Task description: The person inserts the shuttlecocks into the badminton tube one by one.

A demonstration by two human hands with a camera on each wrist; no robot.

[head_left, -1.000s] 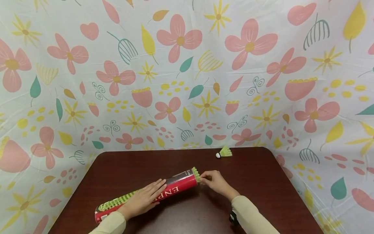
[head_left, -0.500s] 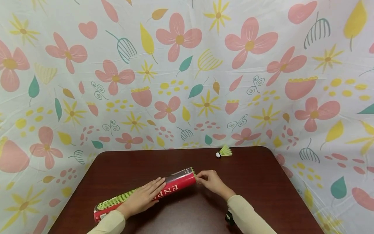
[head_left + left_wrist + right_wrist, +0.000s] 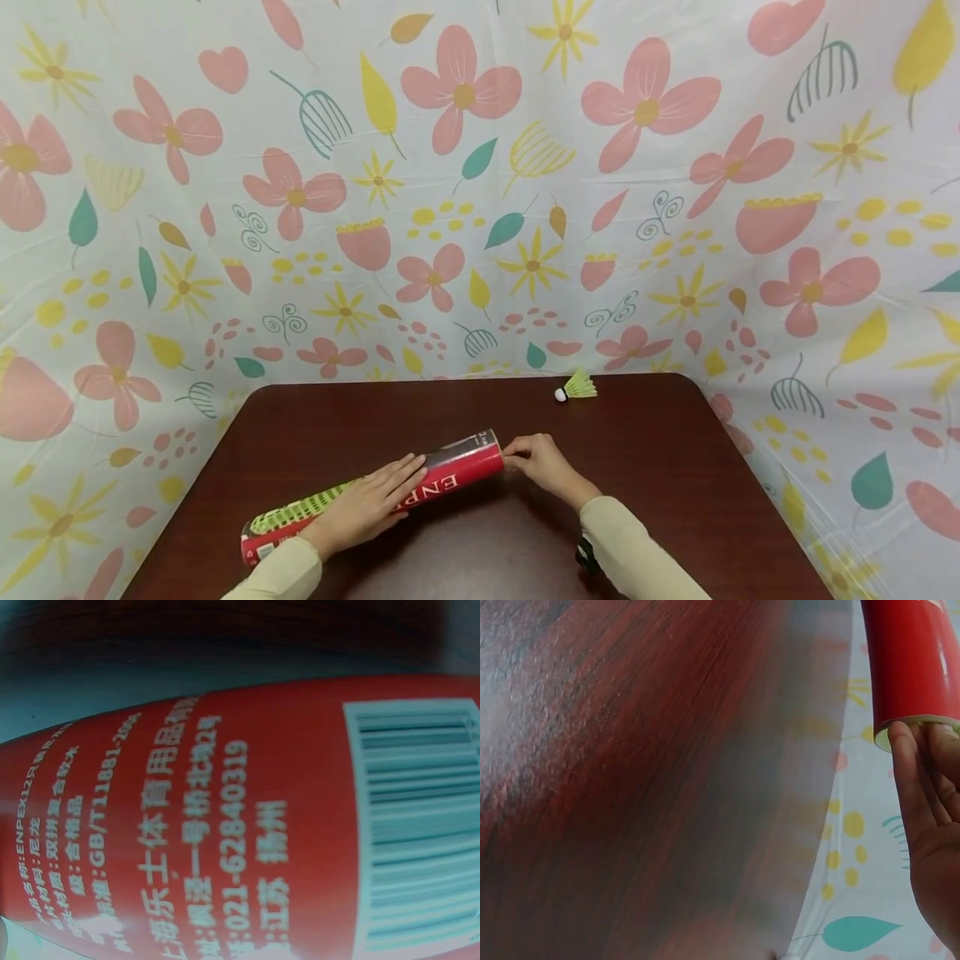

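A long red and black shuttlecock tube (image 3: 462, 462) with a green mesh-patterned window lies slanted over the table. My left hand (image 3: 371, 508) rests across its middle, fingers fairly straight along the top and thumb at the near side. The left wrist view holds the red label of the tube (image 3: 300, 772) with a barcode. At the far right end, my right hand (image 3: 543, 462) has its fingertips at the tube's mouth. In the right wrist view, the fingers (image 3: 906, 769) reach just inside the pale rim (image 3: 883, 739); their tips, and whatever they touch inside, are hidden.
A yellow-green shuttlecock (image 3: 577, 387) with a white head lies near the back edge of the dark brown table (image 3: 637, 467). A flower-printed cloth (image 3: 480, 208) hangs behind the table and along both sides.
The yellow-green skirt that stuck out of the tube's right end has gone inside. My right hand has shifted slightly left with it. The left hand has stayed nearly still on the tube.
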